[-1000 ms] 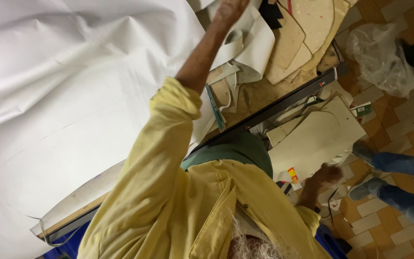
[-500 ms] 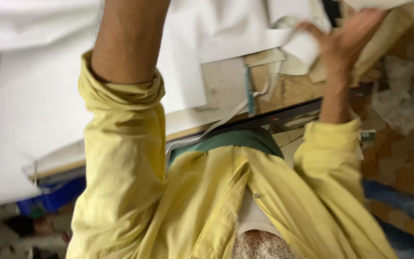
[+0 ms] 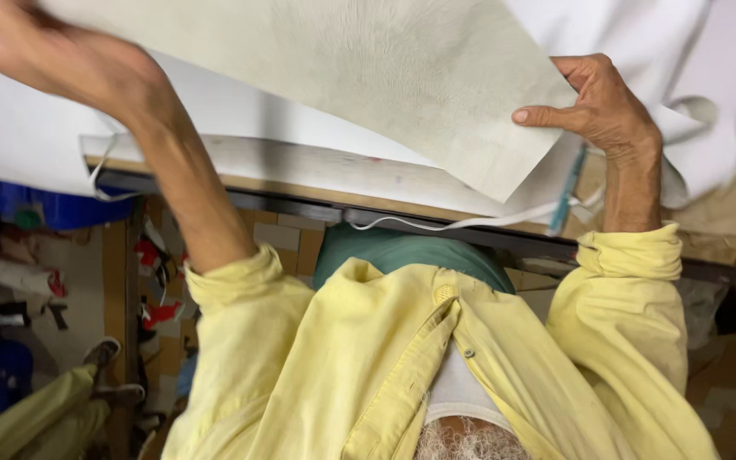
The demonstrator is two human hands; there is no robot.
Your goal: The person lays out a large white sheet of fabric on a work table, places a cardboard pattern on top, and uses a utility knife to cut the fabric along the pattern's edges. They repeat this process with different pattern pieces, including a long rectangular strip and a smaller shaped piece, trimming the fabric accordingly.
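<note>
White cloth covers the tabletop (image 3: 317,166); above it, both hands lift a pale sheet (image 3: 368,77), right hand (image 3: 594,106) pinching its corner, left hand (image 3: 61,64) blurred, apparently gripping the edge.

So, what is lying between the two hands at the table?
In the head view, a pale textured sheet spans from the left hand to the right hand.

Below the grip runs the near edge of the surface (image 3: 317,175), a pale board on a dark metal rail. Under it and to the left, the tiled floor (image 3: 287,238) is littered with red and white scraps (image 3: 153,281), with a blue bin (image 3: 61,209) tucked beneath. Light is even and warm.
</note>
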